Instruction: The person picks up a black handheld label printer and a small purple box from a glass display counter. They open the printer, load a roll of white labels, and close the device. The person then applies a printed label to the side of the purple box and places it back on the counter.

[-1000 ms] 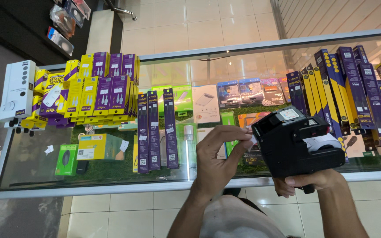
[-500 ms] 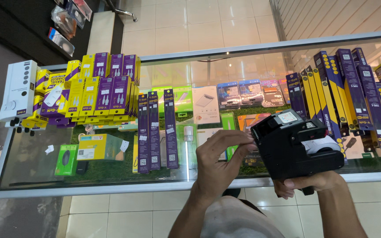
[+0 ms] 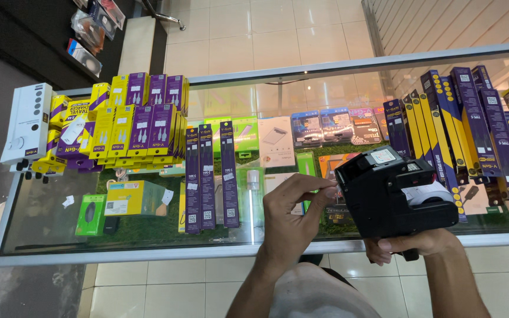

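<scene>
The glass tabletop (image 3: 148,250) spans your view, with yellow and purple boxes (image 3: 125,121) stacked on its left part and a white device (image 3: 26,123) at the left end. Above its near right part you hold a black label gun (image 3: 393,191), your right hand (image 3: 413,244) clenched around its grip from below. Your left hand (image 3: 290,215) pinches a small white label (image 3: 332,189) at the gun's front edge.

One head-worn view, looking steeply down.
It faces forward over the glass table (image 3: 148,250) from close above, tiled floor beyond; no second view shares the scene.
</scene>
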